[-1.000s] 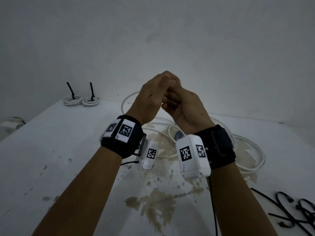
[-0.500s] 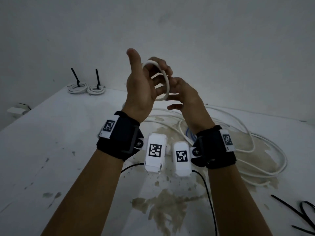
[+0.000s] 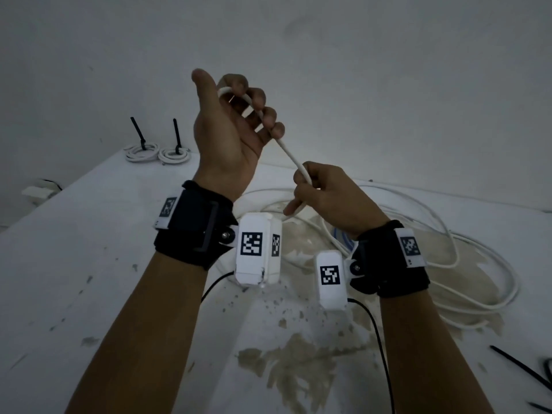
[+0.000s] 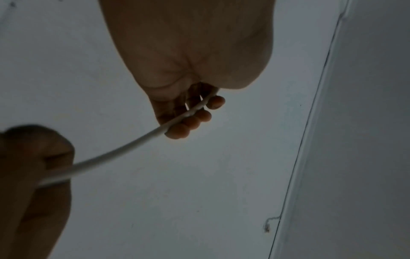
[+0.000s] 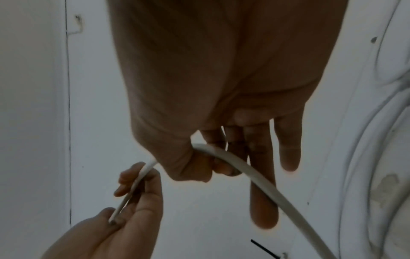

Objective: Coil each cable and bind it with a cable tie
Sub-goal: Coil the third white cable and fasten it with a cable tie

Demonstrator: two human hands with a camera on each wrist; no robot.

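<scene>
A white cable (image 3: 288,150) runs taut between my two hands, held up above the table. My left hand (image 3: 239,106) is raised with the palm facing me, and its curled fingers (image 4: 195,119) hold the cable's end. Lower and to the right, my right hand (image 3: 306,185) pinches the cable (image 5: 255,177) between thumb and index finger, the other fingers straight. The rest of the cable lies in loose loops (image 3: 466,264) on the white table (image 3: 74,279). Two coiled white cables (image 3: 140,150) (image 3: 174,155) with upright black ties sit at the back left.
Loose black cable ties (image 3: 519,366) lie at the front right edge of the table. The tabletop has brown stains (image 3: 286,369) in the middle. A bare wall stands close behind the table.
The hands were clasped together, then a loop lay round my left fingers. Now my right hand has dropped down and right, and the cable runs straight between the hands.
</scene>
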